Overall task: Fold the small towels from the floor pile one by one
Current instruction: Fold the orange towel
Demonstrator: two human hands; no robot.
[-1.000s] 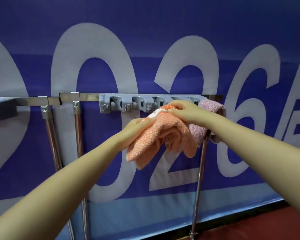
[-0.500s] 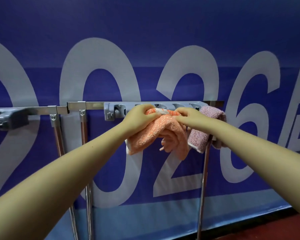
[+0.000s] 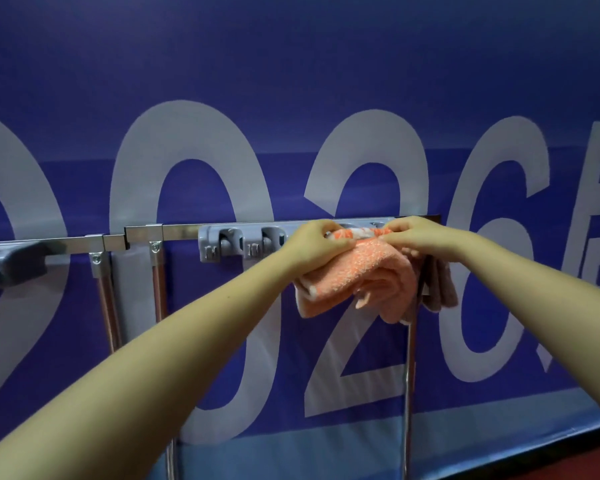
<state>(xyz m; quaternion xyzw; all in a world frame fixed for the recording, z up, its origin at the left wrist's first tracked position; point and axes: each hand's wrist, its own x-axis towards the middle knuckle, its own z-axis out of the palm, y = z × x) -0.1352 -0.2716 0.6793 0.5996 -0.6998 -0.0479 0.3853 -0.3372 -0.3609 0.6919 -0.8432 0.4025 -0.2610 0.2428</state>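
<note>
Head view, one item in hand. Left hand [image 3: 312,245]: fingers curled and pinched shut on the upper edge of the orange towel [image 3: 357,282], thumb toward the middle. Right hand [image 3: 414,233]: fingertips likewise closed on the same upper edge, just across from the left fingertips, the two pinches nearly touching. Orange towel: bunched, not flat; its top edge sits at the fingertips and against the metal rail [image 3: 222,230], while the bulk hangs in loose folds below both sets of fingers, a pale-edged corner drooping under the left palm. Grey clip holder [image 3: 236,244]: fixed along the rail, its free clips lying beyond the left knuckles; the clips under the fingers are hidden. Pinkish towel [image 3: 440,289]: hangs just past the right wrist, partly behind the orange one, already draped on the rail. Metal pole [image 3: 409,375]: runs downward below the right fingers. Blue banner [image 3: 291,98]: large pale numerals, behind everything. Floor pile: not in view. Step judged in hand: setting the orange towel on the rail or into a clip beside the pinkish one; whether it is properly folded cannot be told. Next move, as a judgement: seat the top edge securely, let the fingers open, check the cloth hangs without slipping, then reach down for another towel.
</note>
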